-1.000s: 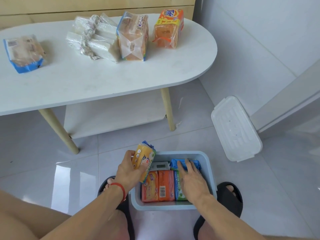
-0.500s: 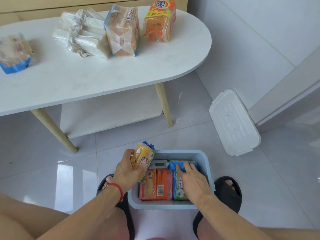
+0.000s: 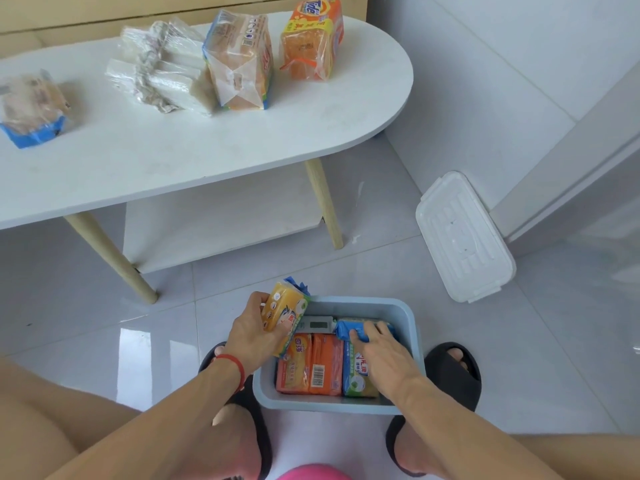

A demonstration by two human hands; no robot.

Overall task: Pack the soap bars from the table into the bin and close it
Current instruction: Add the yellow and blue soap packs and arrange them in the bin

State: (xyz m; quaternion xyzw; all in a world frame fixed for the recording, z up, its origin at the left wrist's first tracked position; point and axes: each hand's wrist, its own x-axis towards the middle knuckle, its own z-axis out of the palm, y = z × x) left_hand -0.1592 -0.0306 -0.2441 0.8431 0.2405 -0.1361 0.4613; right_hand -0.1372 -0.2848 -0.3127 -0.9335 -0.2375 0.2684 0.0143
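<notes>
On the tiled floor, between the person's sandalled feet at six o'clock of the view:

1. White oval table [image 3: 194, 157], ten to twelve o'clock. Carries four multi-bar soap packs not yet packed: blue-edged pack [image 3: 31, 110], clear white-bar pack [image 3: 161, 79], clear orange-bar pack [image 3: 240, 60], orange Tide pack [image 3: 311, 39].
2. White bin lid [image 3: 464, 237], three o'clock of the bin, leaning against the wall, well apart from the bin.
3. Pale blue bin [image 3: 412, 327], open. Holds two orange bars [image 3: 310, 365] side by side, a green-and-blue bar [image 3: 356, 377] touching them, a small grey item at the far wall.
4. Left hand [image 3: 251, 336], fingers clasped around a yellow soap bar [image 3: 285, 315], held over the bin's ten o'clock corner.
5. Right hand [image 3: 381, 351], fingers pressed on a blue-wrapped bar [image 3: 348, 332] inside the bin; whether it grips or merely pushes cannot be told.

Step in hand, as judged: arranging contents to make room. Next: seat the yellow bar in a gap, fetch the table packs, fit the lid.
</notes>
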